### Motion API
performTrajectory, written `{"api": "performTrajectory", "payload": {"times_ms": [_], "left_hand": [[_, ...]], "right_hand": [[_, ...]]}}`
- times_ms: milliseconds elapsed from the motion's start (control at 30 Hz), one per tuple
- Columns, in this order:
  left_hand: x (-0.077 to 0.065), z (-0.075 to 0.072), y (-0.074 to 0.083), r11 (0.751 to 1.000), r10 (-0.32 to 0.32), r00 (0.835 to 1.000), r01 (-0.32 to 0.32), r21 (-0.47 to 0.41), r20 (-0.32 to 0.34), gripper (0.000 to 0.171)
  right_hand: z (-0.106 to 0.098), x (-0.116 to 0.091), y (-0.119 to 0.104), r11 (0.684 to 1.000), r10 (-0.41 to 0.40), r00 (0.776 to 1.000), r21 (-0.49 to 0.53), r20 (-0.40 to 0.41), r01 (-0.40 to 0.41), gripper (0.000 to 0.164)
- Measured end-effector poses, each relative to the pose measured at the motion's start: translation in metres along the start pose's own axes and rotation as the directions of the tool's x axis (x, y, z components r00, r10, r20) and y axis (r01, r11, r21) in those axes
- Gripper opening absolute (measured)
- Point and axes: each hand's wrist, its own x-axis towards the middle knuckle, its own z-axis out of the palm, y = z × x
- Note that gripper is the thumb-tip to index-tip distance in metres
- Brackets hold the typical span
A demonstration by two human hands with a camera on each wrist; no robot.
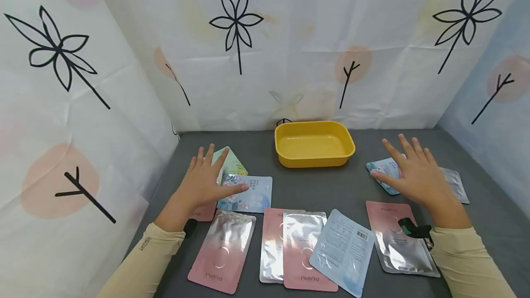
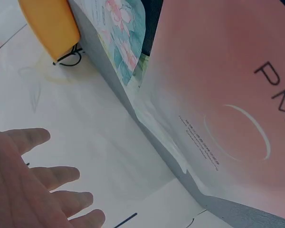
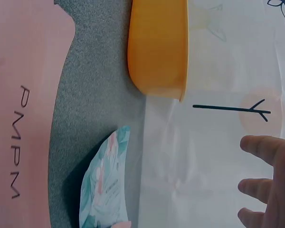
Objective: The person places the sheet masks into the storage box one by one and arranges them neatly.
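My left hand is spread, fingers straight, over the left side of the table, overlapping a green packet and a blue floral packet in the head view. A pink-and-silver sheet mask packet lies just below it. On the right, my right hand also has its fingers spread and grips nothing. Behind it a blue floral packet and a silver packet are partly hidden. Another pink-and-silver packet lies near the right wrist. In both wrist views the fingers stand apart with nothing between them.
A yellow tray stands at the back middle of the grey table. At the front middle, a light blue packet overlaps a pink-and-silver packet, which covers part of another. White patterned cloth walls the table's back and sides.
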Motion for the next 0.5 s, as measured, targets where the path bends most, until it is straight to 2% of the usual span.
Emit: {"api": "performTrajectory", "payload": {"times_ms": [267, 500], "left_hand": [[-0.011, 0.005, -0.009, 0.999, -0.032, 0.999, 0.032, -0.028, 0.003, 0.118], [-0.013, 0.003, -0.024, 0.995, -0.081, 0.997, 0.080, -0.064, -0.016, 0.117]], "right_hand": [[0.011, 0.011, -0.004, 0.999, -0.009, 1.000, 0.040, 0.020, 0.008, 0.108], [0.010, 0.041, -0.019, 0.998, -0.034, 0.999, 0.058, 0.031, 0.032, 0.104]]}}
